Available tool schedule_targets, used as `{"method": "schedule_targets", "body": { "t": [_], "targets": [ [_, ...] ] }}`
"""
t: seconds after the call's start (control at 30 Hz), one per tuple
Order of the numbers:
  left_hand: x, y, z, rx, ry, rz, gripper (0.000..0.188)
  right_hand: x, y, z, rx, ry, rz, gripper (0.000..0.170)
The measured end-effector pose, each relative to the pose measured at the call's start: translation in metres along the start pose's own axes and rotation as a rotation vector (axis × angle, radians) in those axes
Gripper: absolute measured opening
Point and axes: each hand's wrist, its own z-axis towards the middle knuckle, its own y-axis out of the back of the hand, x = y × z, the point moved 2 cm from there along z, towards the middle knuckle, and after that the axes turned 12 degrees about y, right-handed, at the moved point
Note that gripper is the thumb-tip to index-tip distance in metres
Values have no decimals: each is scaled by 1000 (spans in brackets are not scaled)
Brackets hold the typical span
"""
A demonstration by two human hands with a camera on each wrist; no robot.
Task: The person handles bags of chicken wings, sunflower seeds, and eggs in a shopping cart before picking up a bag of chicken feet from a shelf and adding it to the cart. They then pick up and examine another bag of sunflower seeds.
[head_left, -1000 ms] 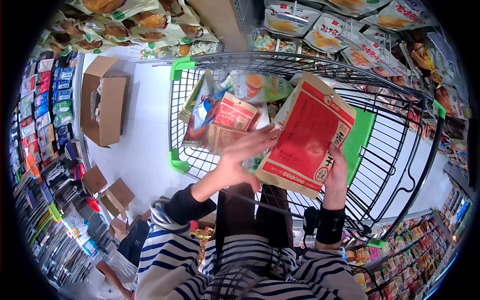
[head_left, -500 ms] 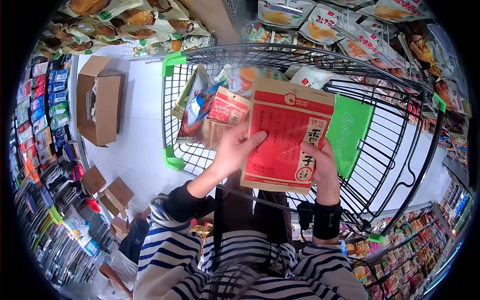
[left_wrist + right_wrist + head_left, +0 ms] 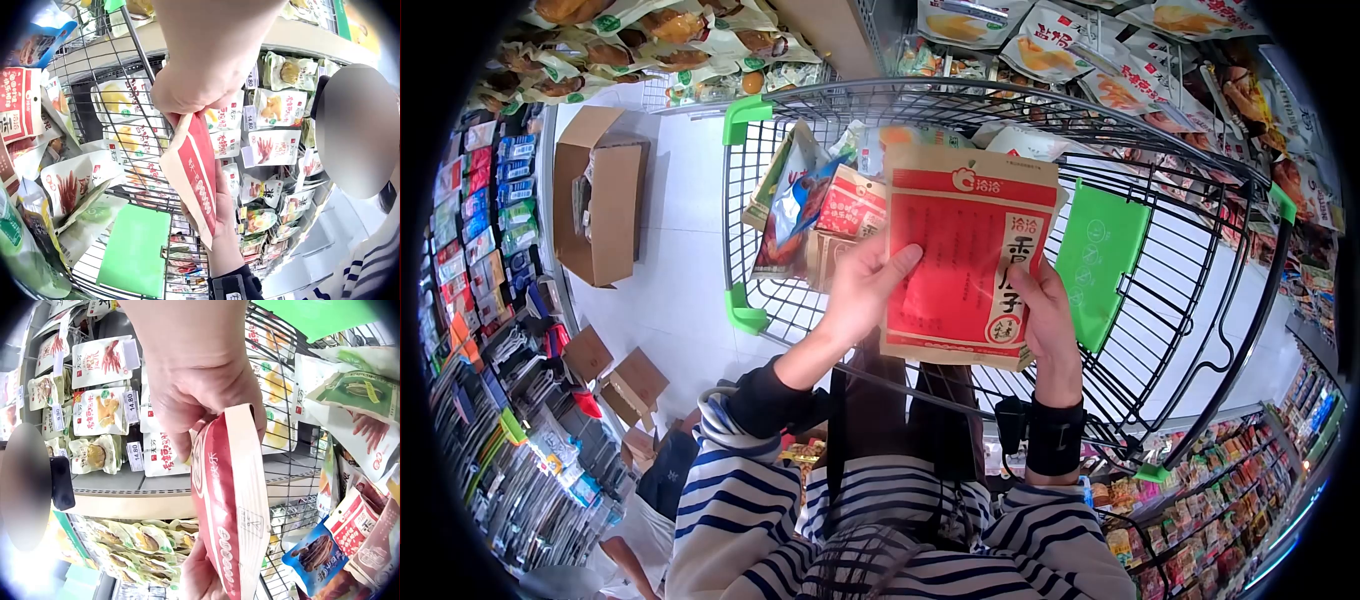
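Note:
A red and tan paper bag of sunflower seeds (image 3: 955, 265) stands upright between both hands over the shopping cart's near side, its printed face towards me. My left hand (image 3: 865, 290) grips its left edge, thumb pressed on the red front. At the right edge my right hand (image 3: 1050, 315) pinches the bag, thumb across the label strip with the black characters. The left wrist view shows the bag (image 3: 194, 178) edge-on, with fingers behind it. In the right wrist view its tan edge (image 3: 247, 500) and slightly bulging side appear below my right hand (image 3: 203, 387).
Inside the wire cart (image 3: 1170, 330) lie a smaller red packet (image 3: 852, 207), a blue pouch (image 3: 805, 205) and other packaged food. A green panel (image 3: 1103, 265) is on its right. Packaged-food shelves, cardboard boxes (image 3: 605, 215) and another person (image 3: 635, 540) surround it.
The bag has turned from slanted to upright and moved left, its front facing me. My left hand, earlier open beside it, now grips its left edge. Over the last half second the bag rose slightly.

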Motion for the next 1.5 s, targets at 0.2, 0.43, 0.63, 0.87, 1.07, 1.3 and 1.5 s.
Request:
{"method": "schedule_targets", "body": {
  "t": [0.2,0.43,0.63,0.87,1.07,1.3,1.5],
  "targets": [
    [6,5,2,-53,32,-62,21,2,-9,-1,89,40,-168,36],
    [1,-5,-5,-20,34,-23,29,1,-7,-5,115,77,-204,33],
    [1,-6,-7,-24,11,89,35,0,-10,-7,124,96,-225,31],
    [-4,-9,-7,-62,-12,141,31,0,-13,-8,100,105,-205,31],
    [-8,-11,-6,-91,21,128,29,-3,-11,-8,103,93,-184,31],
    [-7,-9,-5,-91,26,49,29,-5,-12,-8,118,72,-160,29],
    [-6,-10,-5,-77,18,67,30,-4,-12,-8,98,56,-161,28]
  ]
}}
